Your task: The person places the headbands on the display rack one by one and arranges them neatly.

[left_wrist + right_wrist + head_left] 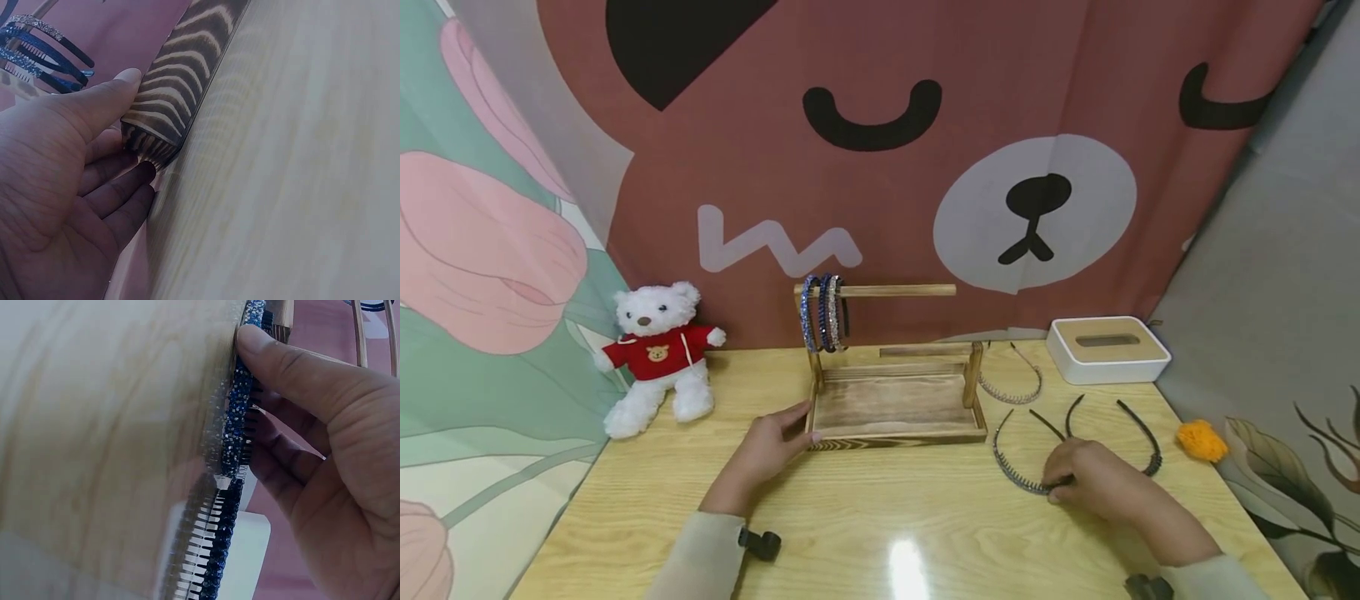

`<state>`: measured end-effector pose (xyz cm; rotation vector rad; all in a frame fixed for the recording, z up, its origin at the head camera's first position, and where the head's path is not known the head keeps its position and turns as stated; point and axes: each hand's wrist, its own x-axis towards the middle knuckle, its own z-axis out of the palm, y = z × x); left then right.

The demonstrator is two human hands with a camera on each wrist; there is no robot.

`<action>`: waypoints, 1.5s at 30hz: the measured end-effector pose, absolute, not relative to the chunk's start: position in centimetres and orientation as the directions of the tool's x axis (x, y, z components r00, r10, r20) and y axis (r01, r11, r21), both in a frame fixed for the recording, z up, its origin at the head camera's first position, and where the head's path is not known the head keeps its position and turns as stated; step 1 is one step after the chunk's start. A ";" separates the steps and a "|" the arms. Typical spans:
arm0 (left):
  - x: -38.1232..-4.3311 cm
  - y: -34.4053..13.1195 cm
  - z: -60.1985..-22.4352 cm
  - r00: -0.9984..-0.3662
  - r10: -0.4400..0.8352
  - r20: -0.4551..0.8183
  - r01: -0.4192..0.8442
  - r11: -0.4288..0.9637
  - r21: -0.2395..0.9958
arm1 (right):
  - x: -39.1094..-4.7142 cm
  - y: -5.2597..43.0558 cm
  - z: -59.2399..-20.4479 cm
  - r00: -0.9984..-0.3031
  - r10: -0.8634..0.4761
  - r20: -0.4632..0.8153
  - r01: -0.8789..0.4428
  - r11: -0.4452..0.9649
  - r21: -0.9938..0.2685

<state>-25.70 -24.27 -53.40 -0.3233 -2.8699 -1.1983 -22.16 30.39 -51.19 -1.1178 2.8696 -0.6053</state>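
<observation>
My left hand (771,446) grips the front left corner of a wooden headband rack (895,441), thumb on the front board and fingers at the side. In the left wrist view the corner's striped grain (181,81) lies between thumb and fingers. My right hand (1093,475) pinches a blue glitter headband (234,425) with comb teeth, low over the table, right of the rack. Beside it lies a dark blue braided headband (1152,450), partly behind the hand. Sparkly headbands (823,312) hang at the left end of the rack's bar (902,291).
A thin light headband (1022,397) lies right of the rack's post. Farther back stands a white tissue box (1108,371) with a wooden top. An orange fluffy ball (1202,441) is by the right edge. A white teddy bear (658,358) in red sits at the left.
</observation>
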 end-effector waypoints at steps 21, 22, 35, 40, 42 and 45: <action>-25.7 -24.4 -53.8 -0.980 0.187 0.071 0.181 0.676 0.715 | -23.0 28.6 -47.1 -0.928 -0.345 0.142 -0.262 0.332 -0.906; -25.8 -24.3 -53.9 -0.980 0.186 0.072 0.181 0.674 0.716 | -23.3 28.4 -47.1 -0.930 -0.340 0.140 -0.241 0.275 -0.931; -25.8 -24.4 -53.2 -0.979 0.187 0.081 0.187 0.667 0.721 | -25.9 25.8 -44.5 -0.856 -0.359 0.373 -0.180 -0.468 -0.865; -25.7 -24.4 -53.3 -0.980 0.184 0.079 0.184 0.673 0.717 | -26.6 24.0 -42.9 -0.924 -0.189 0.333 -0.217 -0.458 -0.862; -25.7 -24.4 -53.5 -0.979 0.186 0.078 0.185 0.673 0.716 | -27.0 23.4 -42.1 -0.941 -0.133 0.310 -0.217 -0.464 -0.859; -25.7 -24.3 -53.6 -0.980 0.184 0.082 0.186 0.668 0.720 | -27.6 22.6 -40.8 -0.956 -0.092 0.280 -0.200 -0.496 -0.845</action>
